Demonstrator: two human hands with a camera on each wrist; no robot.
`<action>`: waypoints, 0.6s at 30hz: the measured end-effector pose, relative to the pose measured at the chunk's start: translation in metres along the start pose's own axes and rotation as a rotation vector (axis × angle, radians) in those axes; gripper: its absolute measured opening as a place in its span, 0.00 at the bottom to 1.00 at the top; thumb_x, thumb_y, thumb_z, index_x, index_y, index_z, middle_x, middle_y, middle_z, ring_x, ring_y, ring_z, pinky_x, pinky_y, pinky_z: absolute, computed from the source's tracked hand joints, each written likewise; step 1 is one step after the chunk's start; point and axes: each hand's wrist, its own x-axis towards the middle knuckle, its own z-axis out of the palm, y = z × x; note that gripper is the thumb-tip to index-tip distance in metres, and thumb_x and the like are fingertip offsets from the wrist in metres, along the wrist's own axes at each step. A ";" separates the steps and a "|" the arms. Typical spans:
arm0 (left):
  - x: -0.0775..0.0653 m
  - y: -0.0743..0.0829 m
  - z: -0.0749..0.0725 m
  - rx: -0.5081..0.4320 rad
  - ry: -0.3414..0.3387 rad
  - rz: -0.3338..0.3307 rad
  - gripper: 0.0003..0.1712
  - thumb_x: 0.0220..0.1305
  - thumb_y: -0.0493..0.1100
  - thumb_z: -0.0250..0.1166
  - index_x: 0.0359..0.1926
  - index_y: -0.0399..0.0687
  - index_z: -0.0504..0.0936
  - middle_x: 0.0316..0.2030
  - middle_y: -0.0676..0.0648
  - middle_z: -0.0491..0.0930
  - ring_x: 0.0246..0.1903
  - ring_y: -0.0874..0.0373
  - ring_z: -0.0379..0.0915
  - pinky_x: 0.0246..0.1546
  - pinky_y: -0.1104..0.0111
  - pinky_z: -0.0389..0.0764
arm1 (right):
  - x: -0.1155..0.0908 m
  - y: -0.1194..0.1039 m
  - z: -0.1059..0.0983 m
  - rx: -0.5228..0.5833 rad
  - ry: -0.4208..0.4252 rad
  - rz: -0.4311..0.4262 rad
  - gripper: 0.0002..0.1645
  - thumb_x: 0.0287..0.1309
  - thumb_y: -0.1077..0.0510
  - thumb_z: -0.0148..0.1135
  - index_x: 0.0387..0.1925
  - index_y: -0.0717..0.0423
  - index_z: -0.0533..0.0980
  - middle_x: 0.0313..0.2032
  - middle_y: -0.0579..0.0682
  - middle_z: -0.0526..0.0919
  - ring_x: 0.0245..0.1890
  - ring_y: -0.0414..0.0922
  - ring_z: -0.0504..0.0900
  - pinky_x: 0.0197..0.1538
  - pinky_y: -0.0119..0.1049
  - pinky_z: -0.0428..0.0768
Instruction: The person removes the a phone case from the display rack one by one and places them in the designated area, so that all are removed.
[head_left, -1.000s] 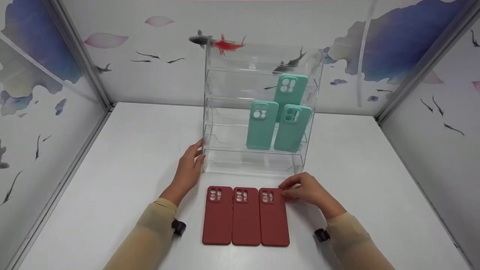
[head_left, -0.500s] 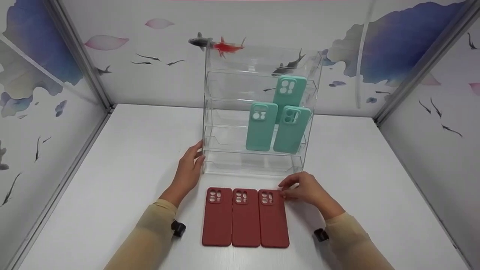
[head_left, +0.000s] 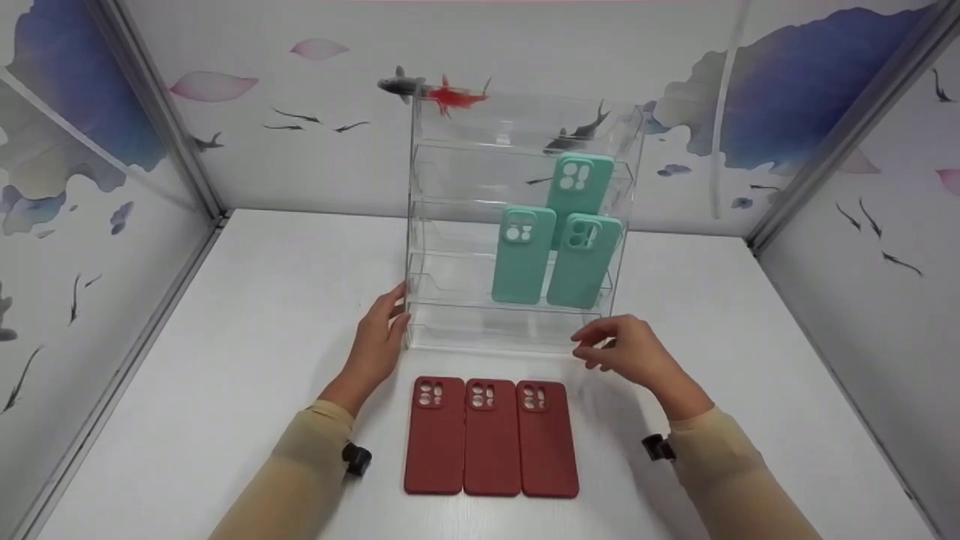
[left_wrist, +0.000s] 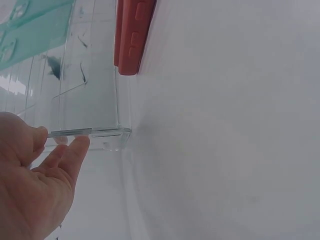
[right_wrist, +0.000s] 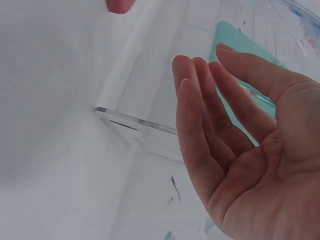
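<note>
A clear acrylic display rack with several tiers stands on the table. My left hand grips its left side panel near the bottom; the left wrist view shows the panel's edge between thumb and fingers. Three teal phone cases lean in the rack: an upper one, a lower left one and a lower right one. My right hand, loosely bent and holding nothing, hovers by the rack's lower right corner. Below lie three red phone cases side by side: left, middle, right.
White panels with painted fish and petals enclose the white table at the back and both sides. A metal corner post rises at the back left.
My right hand has left the top right corner of the right red phone case and moved up toward the rack's lower right corner. The left hand stays on the rack.
</note>
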 end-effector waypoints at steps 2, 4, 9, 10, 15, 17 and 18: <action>0.000 0.000 0.000 -0.001 -0.001 -0.001 0.32 0.82 0.40 0.52 0.81 0.47 0.57 0.76 0.42 0.64 0.71 0.44 0.69 0.76 0.51 0.69 | 0.000 -0.005 -0.008 -0.005 0.009 -0.016 0.13 0.63 0.58 0.72 0.48 0.56 0.87 0.40 0.54 0.89 0.35 0.54 0.90 0.38 0.37 0.91; 0.000 0.000 -0.001 0.000 0.000 -0.001 0.32 0.81 0.40 0.52 0.80 0.47 0.57 0.75 0.42 0.64 0.71 0.44 0.69 0.76 0.51 0.69 | 0.001 -0.010 -0.017 -0.014 0.027 -0.031 0.13 0.64 0.57 0.71 0.49 0.56 0.87 0.42 0.55 0.89 0.35 0.52 0.90 0.38 0.36 0.91; -0.001 0.001 -0.002 -0.002 0.008 0.010 0.31 0.81 0.39 0.52 0.80 0.46 0.57 0.75 0.41 0.65 0.71 0.43 0.69 0.76 0.51 0.69 | 0.005 -0.026 -0.042 -0.036 0.113 -0.070 0.15 0.65 0.56 0.71 0.50 0.58 0.86 0.43 0.56 0.89 0.35 0.49 0.90 0.39 0.31 0.89; -0.001 0.001 -0.002 -0.002 0.007 0.009 0.31 0.81 0.39 0.52 0.80 0.45 0.57 0.75 0.41 0.65 0.71 0.43 0.69 0.76 0.51 0.69 | 0.005 -0.028 -0.047 -0.043 0.141 -0.078 0.15 0.65 0.56 0.71 0.50 0.58 0.86 0.43 0.56 0.89 0.35 0.48 0.90 0.38 0.30 0.88; -0.001 0.000 0.000 0.000 0.004 0.011 0.31 0.82 0.39 0.51 0.80 0.45 0.57 0.75 0.41 0.65 0.71 0.43 0.69 0.76 0.50 0.69 | 0.009 -0.040 -0.065 -0.061 0.330 -0.146 0.13 0.65 0.56 0.72 0.49 0.55 0.86 0.42 0.53 0.89 0.34 0.46 0.89 0.37 0.24 0.87; -0.001 0.000 0.000 -0.002 0.008 0.011 0.31 0.81 0.39 0.52 0.80 0.46 0.57 0.75 0.42 0.65 0.71 0.43 0.69 0.76 0.51 0.70 | 0.012 -0.042 -0.070 -0.069 0.411 -0.189 0.14 0.65 0.56 0.72 0.50 0.55 0.86 0.43 0.53 0.89 0.36 0.46 0.89 0.37 0.21 0.86; -0.001 0.001 0.000 -0.003 0.009 0.010 0.31 0.81 0.40 0.52 0.80 0.46 0.57 0.75 0.42 0.65 0.71 0.43 0.69 0.76 0.51 0.70 | 0.014 -0.042 -0.073 -0.077 0.448 -0.210 0.15 0.65 0.55 0.72 0.51 0.55 0.86 0.43 0.52 0.89 0.37 0.45 0.89 0.38 0.19 0.85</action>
